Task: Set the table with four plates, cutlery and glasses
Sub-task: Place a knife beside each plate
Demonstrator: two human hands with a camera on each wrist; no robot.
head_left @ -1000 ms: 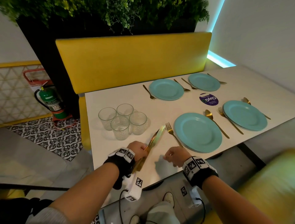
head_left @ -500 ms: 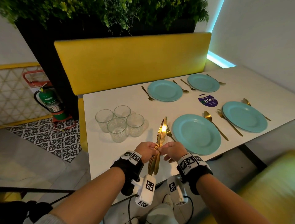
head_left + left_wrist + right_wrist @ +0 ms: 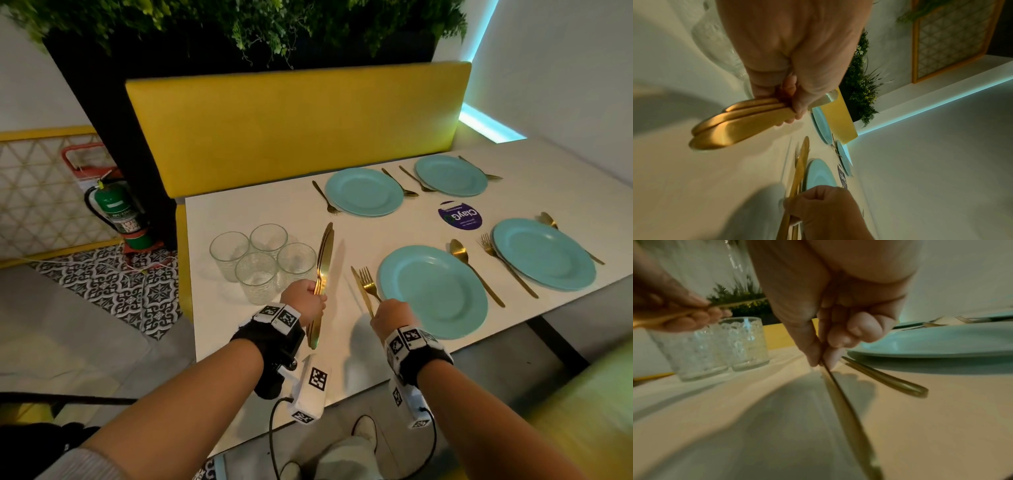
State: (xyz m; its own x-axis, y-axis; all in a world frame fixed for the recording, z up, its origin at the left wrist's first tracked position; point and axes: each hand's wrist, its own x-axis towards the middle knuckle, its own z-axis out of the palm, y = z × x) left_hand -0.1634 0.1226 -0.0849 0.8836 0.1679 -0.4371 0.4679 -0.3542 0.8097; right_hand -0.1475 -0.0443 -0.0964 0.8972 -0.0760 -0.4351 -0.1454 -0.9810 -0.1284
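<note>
1. Head view: a bundle of gold knives [image 3: 322,270] is gripped by the left hand [image 3: 303,303], fingers curled round the handles, blades raised above the worktop [image 3: 239,212] and pointed toward its far edge.
2. A single gold knife [image 3: 361,291] is pinched at its handle by the right hand [image 3: 390,313], between thumb and fingertips [image 3: 830,356]; it is seen just beside a fork [image 3: 368,282], on the left of the nearest plate [image 3: 433,291].
3. Whether the single knife touches the worktop cannot be told from the pictures.
4. A spoon [image 3: 474,270] is laid on the right of the nearest plate, near the near edge.
5. A second plate [image 3: 544,253] is set toward the right end of the near edge, with a fork and a spoon at its sides.
6. Two further plates [image 3: 364,192] [image 3: 450,174] are placed along the far edge, each flanked by gold cutlery.
7. Four glasses [image 3: 262,260] are grouped upright near the left edge, just beside the left hand.
8. A round purple sticker [image 3: 460,215] is seen in the middle of the worktop, between the plates.
9. A yellow bench back [image 3: 291,126] is seen beyond the far edge, and a green fire extinguisher [image 3: 118,212] on the floor to the left.
</note>
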